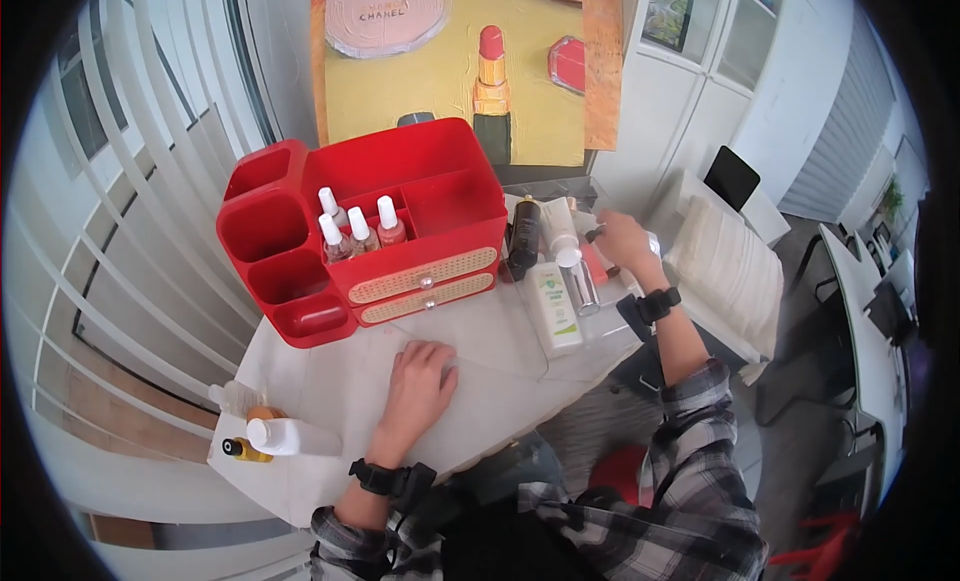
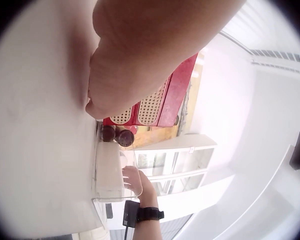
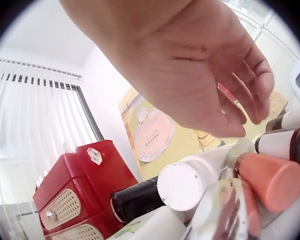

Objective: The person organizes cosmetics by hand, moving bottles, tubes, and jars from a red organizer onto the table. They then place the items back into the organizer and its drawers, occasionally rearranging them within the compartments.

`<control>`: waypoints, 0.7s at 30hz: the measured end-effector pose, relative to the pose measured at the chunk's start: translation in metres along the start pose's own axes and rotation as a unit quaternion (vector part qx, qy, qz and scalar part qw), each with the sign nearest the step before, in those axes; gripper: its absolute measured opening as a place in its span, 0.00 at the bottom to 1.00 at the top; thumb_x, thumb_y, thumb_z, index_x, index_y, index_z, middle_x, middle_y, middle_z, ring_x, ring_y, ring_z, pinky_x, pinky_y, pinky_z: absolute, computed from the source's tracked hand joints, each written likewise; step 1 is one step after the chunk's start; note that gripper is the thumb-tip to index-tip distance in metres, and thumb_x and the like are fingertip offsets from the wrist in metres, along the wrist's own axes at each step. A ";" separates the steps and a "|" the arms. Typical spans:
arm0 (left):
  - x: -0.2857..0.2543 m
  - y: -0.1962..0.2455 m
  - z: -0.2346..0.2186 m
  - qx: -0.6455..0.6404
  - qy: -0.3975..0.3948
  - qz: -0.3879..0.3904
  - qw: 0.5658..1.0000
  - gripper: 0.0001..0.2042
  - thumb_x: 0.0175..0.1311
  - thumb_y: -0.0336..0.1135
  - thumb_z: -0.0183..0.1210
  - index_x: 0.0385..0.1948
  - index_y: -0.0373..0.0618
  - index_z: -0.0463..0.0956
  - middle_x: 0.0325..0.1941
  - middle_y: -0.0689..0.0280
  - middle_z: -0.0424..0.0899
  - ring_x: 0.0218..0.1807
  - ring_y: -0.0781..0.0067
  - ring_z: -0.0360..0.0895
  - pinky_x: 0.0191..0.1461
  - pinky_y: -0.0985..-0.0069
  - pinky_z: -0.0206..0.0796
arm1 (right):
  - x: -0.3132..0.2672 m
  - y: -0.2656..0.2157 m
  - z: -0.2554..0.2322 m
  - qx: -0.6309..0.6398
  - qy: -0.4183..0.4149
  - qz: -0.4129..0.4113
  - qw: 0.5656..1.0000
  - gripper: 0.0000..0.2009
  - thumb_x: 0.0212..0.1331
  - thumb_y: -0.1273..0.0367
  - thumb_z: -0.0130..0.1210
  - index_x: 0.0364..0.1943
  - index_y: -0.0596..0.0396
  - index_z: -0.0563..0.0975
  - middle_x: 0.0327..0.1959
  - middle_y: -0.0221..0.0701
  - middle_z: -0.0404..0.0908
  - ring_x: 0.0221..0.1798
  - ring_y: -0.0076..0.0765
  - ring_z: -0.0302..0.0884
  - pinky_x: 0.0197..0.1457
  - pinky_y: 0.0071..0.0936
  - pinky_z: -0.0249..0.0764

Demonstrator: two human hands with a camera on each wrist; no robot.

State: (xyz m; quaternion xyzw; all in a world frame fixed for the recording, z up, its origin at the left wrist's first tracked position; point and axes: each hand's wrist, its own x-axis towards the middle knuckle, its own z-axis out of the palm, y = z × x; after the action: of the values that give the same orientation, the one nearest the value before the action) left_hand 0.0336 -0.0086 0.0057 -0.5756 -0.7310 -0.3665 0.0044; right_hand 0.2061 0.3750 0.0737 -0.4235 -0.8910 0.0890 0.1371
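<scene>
My left hand (image 1: 418,386) rests on the white table (image 1: 480,401) with relaxed fingers, in front of a red organizer (image 1: 345,166) with two woven-front drawers. Several white-capped nail polish bottles (image 1: 390,226) stand in its middle compartment. To its right, a clear plastic tray (image 1: 612,329) holds a jumble of cosmetics. Among them are a white bottle with green print (image 1: 555,311), a dark bottle (image 1: 524,236) and a coral bottle (image 3: 270,182). My right hand (image 1: 625,243) reaches over the tray's far right side. In the right wrist view its fingers bend loosely above the bottles, nothing visible between them.
At the table's left corner are a white bottle (image 1: 300,438) and a yellow bottle with a black cap (image 1: 250,450). A makeup painting (image 1: 440,101) stands behind the organizer. A white stack of cloth or paper (image 1: 725,271) lies right of the tray.
</scene>
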 end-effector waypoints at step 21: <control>-0.002 -0.004 0.003 0.006 -0.002 0.006 1.000 0.11 0.60 0.29 0.63 0.45 0.40 0.80 0.49 0.58 0.84 0.57 0.54 0.76 0.61 0.59 0.68 | 0.012 -0.019 0.017 -0.120 -0.105 0.055 0.986 0.23 0.62 0.53 0.57 0.47 0.60 0.86 0.53 0.51 0.85 0.58 0.55 0.83 0.62 0.44 0.79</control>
State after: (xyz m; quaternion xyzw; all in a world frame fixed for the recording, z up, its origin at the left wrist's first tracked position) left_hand 0.0322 -0.0092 0.0007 -0.5805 -0.7297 -0.3612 0.0086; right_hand 0.1800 0.3715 0.0653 -0.4734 -0.8801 0.0324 -0.0139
